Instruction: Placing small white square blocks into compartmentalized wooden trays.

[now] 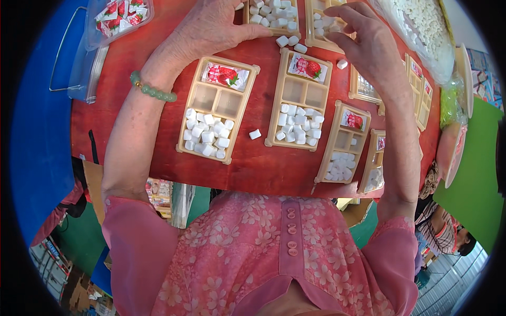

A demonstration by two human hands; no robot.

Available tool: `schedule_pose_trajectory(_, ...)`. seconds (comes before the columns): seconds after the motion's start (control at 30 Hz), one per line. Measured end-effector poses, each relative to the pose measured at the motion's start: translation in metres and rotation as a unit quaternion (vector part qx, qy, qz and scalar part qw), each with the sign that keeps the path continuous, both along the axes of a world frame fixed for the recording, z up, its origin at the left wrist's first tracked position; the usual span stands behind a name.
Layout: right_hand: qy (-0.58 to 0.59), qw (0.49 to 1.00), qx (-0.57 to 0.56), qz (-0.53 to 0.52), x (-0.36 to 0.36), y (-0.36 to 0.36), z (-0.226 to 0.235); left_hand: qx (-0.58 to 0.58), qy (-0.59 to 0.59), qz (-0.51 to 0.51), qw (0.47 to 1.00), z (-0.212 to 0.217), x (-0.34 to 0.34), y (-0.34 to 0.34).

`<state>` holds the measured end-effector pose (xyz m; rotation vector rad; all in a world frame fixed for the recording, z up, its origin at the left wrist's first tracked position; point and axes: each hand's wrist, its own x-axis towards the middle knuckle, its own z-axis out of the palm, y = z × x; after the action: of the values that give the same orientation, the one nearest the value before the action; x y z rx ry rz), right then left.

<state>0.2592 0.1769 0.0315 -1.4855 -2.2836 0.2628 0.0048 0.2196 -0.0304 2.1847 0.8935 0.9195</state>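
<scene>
My left hand point(211, 26) rests flat on the red table point(247, 168) at the near edge of a beige compartment tray point(252, 16) filled with white cubes; a green bead bracelet is on that wrist. My right hand point(363, 39) hovers over another tray point(316, 31) at the far edge, fingers curled over white cubes inside it; I cannot tell if it pinches one. Nearer me lie more beige trays, one point(217, 108) on the left and one point(299, 97) in the middle, each with a strawberry-printed packet on top and white cubes below.
Loose white cubes point(255, 134) lie on the table between trays. More filled trays point(343, 142) stand at the right. A clear bag of white cubes point(421, 26) sits far right, a clear box of strawberry packets point(118, 16) far left. Another person point(443, 231) is at the lower right.
</scene>
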Motion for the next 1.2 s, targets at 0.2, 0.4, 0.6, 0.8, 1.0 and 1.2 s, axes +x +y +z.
schedule_pose_trajectory(0.2,0.052,0.993,-0.084,0.071,-0.002,-0.009,-0.02,-0.028,0.047,0.044,0.998,0.021,-0.008,-0.008)
schedule_pose_trajectory(0.4,0.001,0.995,-0.058,0.076,-0.025,-0.009,-0.028,-0.033,0.119,0.065,0.99,0.034,-0.017,-0.009)
schedule_pose_trajectory(0.6,-0.035,0.995,-0.073,0.058,-0.036,-0.009,-0.024,-0.01,0.153,0.108,0.982,0.04,-0.015,-0.019)
schedule_pose_trajectory(0.8,-0.044,0.996,-0.048,0.054,-0.049,-0.013,-0.031,0.113,0.165,0.098,0.975,0.02,-0.022,-0.013)
schedule_pose_trajectory(1.0,0.001,0.995,-0.064,0.083,-0.046,-0.005,-0.036,0.071,0.17,0.106,0.977,-0.003,-0.031,-0.002)
schedule_pose_trajectory(1.2,0.183,0.97,-0.161,0.013,-0.003,0.012,-0.013,0.049,0.187,0.112,0.975,0.015,-0.035,-0.006)
